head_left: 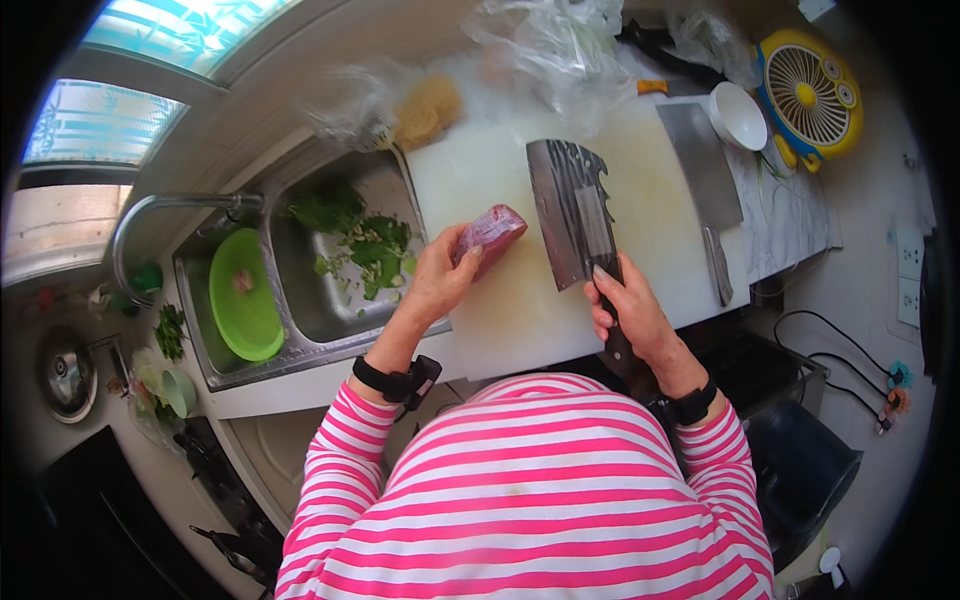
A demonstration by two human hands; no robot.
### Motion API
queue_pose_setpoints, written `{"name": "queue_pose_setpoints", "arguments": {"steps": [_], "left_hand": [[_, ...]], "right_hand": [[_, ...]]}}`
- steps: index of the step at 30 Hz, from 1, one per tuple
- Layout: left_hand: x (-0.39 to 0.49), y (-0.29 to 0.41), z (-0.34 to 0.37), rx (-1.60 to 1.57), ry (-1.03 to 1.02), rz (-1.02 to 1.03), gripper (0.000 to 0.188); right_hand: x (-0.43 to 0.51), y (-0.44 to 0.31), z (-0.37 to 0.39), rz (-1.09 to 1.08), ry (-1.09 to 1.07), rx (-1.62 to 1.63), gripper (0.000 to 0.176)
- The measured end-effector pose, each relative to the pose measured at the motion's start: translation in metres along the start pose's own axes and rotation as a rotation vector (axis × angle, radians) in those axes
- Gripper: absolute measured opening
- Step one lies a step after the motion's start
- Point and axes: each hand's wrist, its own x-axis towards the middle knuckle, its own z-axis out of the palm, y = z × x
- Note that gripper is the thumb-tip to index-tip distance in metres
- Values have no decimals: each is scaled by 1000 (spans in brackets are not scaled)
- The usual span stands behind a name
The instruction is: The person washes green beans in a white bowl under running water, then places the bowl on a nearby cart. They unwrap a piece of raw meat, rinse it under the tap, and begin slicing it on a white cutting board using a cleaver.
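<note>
My left hand (446, 266) grips a piece of raw red meat (495, 232) by its near end, over the left part of a large white cutting board (480, 330). In my right hand (634, 307) is the dark handle of a cleaver (566, 202) with a patterned blade and a notched spine. The blade points away from me and stands apart from the meat, to its right. A second, plain cleaver (701, 165) lies along the right side of the board, its handle towards me.
Left of the board is a steel double sink (330, 296) with chopped greens (379, 255) and a green plastic basin (247, 300). Clear plastic bags (559, 56) lie behind the board. A white bowl (737, 116) and a yellow-blue fan (808, 97) stand at the far right.
</note>
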Motion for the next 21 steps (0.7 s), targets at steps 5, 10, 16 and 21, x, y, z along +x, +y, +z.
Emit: {"name": "queue_pose_setpoints", "arguments": {"steps": [5, 10, 16, 21], "left_hand": [[8, -5, -12, -229, -36, -4, 32], [-5, -9, 2, -553, -35, -108, 36], [-22, -12, 19, 32, 162, 7, 37], [-13, -12, 11, 282, 267, 171, 27]], "right_hand": [[1, 1, 4, 23, -23, -25, 15], [0, 1, 2, 17, -62, -23, 18], [0, -2, 6, 77, -92, -31, 19], [2, -1, 11, 109, -113, -47, 19]]}}
